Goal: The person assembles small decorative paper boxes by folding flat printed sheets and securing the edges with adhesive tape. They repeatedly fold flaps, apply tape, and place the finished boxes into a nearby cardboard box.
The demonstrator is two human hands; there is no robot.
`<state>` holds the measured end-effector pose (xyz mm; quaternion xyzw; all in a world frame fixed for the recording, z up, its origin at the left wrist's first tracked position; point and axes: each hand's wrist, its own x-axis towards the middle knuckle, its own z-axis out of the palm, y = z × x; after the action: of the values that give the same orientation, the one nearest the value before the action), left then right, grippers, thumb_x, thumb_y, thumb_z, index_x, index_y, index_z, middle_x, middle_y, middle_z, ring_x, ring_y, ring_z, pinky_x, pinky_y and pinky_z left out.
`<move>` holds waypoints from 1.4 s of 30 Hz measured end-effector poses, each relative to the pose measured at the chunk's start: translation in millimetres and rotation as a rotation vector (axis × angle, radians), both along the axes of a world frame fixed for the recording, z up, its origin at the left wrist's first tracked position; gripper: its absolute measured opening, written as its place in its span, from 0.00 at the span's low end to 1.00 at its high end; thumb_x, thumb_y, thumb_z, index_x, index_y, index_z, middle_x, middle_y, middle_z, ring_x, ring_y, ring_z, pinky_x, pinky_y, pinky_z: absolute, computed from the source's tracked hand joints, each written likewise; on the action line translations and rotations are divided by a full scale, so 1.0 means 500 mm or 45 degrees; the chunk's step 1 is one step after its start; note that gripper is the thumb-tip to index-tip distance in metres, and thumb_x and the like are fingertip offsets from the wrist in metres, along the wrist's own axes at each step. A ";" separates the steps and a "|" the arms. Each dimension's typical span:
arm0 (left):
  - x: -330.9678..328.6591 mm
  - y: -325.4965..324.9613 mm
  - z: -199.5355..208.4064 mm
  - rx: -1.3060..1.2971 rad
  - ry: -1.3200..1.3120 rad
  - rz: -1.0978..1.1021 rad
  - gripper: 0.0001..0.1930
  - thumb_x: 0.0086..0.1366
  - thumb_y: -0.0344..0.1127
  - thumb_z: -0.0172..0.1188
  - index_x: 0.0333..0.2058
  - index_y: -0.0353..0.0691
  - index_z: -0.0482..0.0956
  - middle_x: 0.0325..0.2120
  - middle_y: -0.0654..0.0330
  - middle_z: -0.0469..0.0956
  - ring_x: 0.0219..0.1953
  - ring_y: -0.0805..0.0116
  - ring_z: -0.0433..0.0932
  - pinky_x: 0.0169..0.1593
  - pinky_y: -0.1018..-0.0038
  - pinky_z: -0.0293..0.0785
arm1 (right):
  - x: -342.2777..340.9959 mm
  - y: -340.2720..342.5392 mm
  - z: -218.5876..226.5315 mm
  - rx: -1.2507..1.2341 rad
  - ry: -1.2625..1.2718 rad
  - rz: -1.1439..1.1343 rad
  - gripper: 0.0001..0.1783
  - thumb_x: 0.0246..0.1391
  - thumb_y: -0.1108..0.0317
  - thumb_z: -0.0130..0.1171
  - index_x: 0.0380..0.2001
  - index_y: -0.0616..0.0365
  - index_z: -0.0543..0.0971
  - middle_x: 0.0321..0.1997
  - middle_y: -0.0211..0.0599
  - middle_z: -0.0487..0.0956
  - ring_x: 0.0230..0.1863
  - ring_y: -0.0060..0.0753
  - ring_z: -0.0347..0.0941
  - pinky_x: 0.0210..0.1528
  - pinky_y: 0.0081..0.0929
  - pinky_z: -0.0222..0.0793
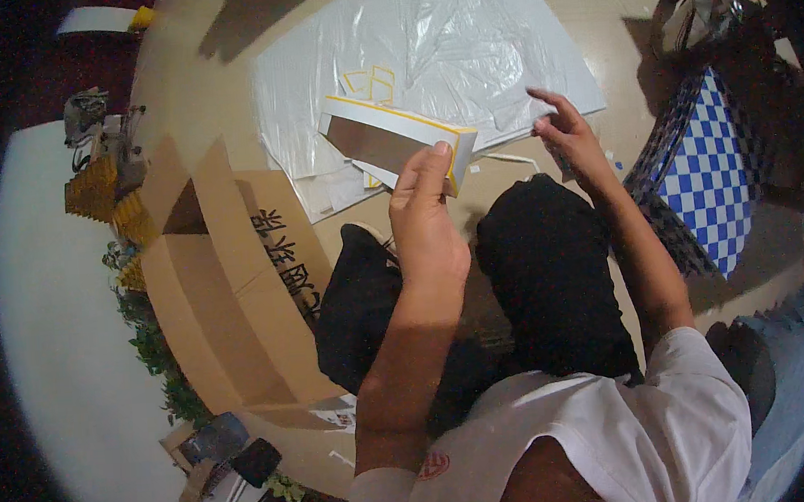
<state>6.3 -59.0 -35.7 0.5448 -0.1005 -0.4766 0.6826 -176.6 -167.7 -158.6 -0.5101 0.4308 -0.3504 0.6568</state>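
My left hand grips one end of a small open white paper box with yellow edges, thumb on top and fingers underneath. The box is tilted, and its brown inside faces me. My right hand is off to the right, over the edge of a plastic-covered white sheet, fingers apart and holding nothing I can see. Beyond the box lie white pieces with yellow outlines on the plastic. Part of another yellow-edged piece shows below the box, mostly hidden by it.
A large open cardboard box stands on the floor at my left. To the right sits a blue-and-white checkered bag. A thin white strip lies beyond my knees. Green leaves and other items line the far left.
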 end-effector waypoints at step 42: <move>0.079 0.104 0.146 -0.785 -0.538 0.095 0.14 0.59 0.42 0.63 0.29 0.33 0.79 0.25 0.60 0.77 0.31 0.73 0.76 0.39 0.75 0.72 | 0.217 0.166 0.354 -0.367 -0.240 0.071 0.22 0.63 0.61 0.53 0.56 0.60 0.68 0.48 0.38 0.76 0.45 0.25 0.73 0.48 0.26 0.71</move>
<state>45.5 -6.9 37.5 0.4034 -0.3579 -0.2760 0.7956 -67.9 -84.7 18.3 -0.5756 0.2984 -0.4364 0.6239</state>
